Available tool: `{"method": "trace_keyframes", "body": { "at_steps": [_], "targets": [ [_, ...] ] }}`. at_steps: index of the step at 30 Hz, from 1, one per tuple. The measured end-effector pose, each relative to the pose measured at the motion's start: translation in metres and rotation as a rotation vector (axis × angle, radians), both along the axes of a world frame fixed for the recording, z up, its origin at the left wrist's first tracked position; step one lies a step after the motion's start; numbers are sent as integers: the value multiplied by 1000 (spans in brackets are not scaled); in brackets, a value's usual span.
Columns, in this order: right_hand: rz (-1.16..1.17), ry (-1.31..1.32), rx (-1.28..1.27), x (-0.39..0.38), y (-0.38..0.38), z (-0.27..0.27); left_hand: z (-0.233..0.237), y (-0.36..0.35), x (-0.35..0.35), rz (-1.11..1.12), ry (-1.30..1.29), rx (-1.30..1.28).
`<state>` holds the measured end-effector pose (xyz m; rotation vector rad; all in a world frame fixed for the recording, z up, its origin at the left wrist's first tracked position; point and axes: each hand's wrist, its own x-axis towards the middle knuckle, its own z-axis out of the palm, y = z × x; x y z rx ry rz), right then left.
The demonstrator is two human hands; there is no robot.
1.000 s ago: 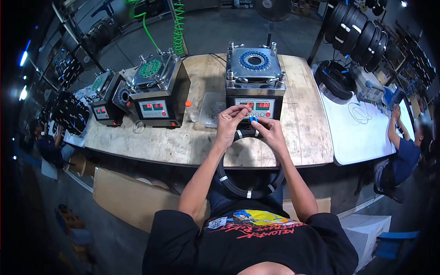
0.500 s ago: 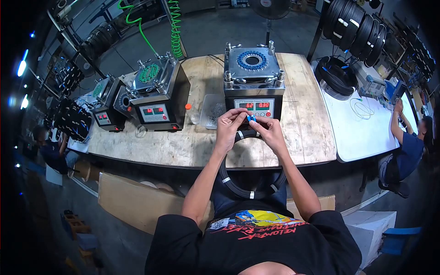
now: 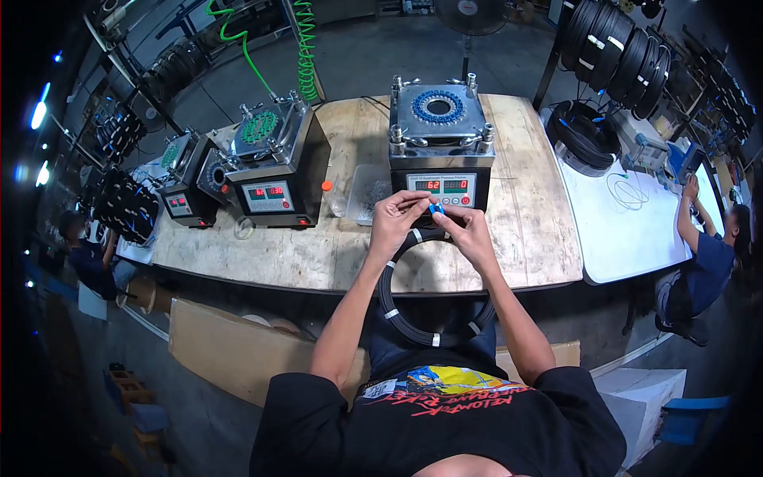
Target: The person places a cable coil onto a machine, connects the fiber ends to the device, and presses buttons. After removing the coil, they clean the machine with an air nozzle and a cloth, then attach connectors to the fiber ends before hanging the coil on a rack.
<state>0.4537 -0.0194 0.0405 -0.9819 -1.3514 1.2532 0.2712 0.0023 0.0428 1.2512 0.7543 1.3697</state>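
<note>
A small blue connector (image 3: 436, 208) sits between my two hands in front of the right-hand polishing machine (image 3: 441, 155). My right hand (image 3: 470, 236) is closed on it with thumb and fingers. My left hand (image 3: 396, 221) is pinched right beside the connector; whatever its fingertips hold is too small to make out. Below them hangs a coil of black cable (image 3: 385, 290), bound with white ties, its lower part over my lap. The machine carries a ring of blue connectors (image 3: 438, 106) on its top plate, and its display (image 3: 441, 186) reads 62 and 0.
Two more machines (image 3: 270, 171) (image 3: 187, 179) with green parts stand left on the wooden table (image 3: 334, 258). A clear tray (image 3: 372, 184) and an orange-capped bottle (image 3: 337, 199) are nearer. Co-workers sit at the left (image 3: 91, 258) and right (image 3: 710, 258); cable coils (image 3: 584, 135) lie right.
The right-hand machine's second display number has gone from 0.30 to 0. My hands stay almost in place around the blue connector, with slight finger movement.
</note>
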Motion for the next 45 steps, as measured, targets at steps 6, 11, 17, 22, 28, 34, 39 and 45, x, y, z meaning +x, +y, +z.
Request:
{"method": "trace_keyframes", "body": {
  "at_steps": [6, 11, 17, 22, 28, 34, 39, 45],
  "targets": [
    [-1, -10, -35, -1, -2, 7, -7, -1, 0, 24, -6, -17],
    [-5, -33, -13, 1, 0, -1, -7, -3, 1, 30, 31, -13],
    [-19, -22, 16, -2, 1, -3, -11, -7, 3, 122, 158, 39],
    [-13, -6, 20, -1, 1, -4, -14, -9, 4, 210, 275, 157],
    [-19, 26, 16, -2, 0, -5, -21, -12, 5, 212, 338, 221],
    [-67, -62, 34, 1, 3, -3, -25, 12, -21, 207, 163, 116],
    [-77, -87, 8, 8, -4, -3, -65, 71, -95, 196, 627, -31],
    [-74, -33, 2, 4, -5, -6, -107, 119, -113, -13, 1336, 90]
  ]
}}
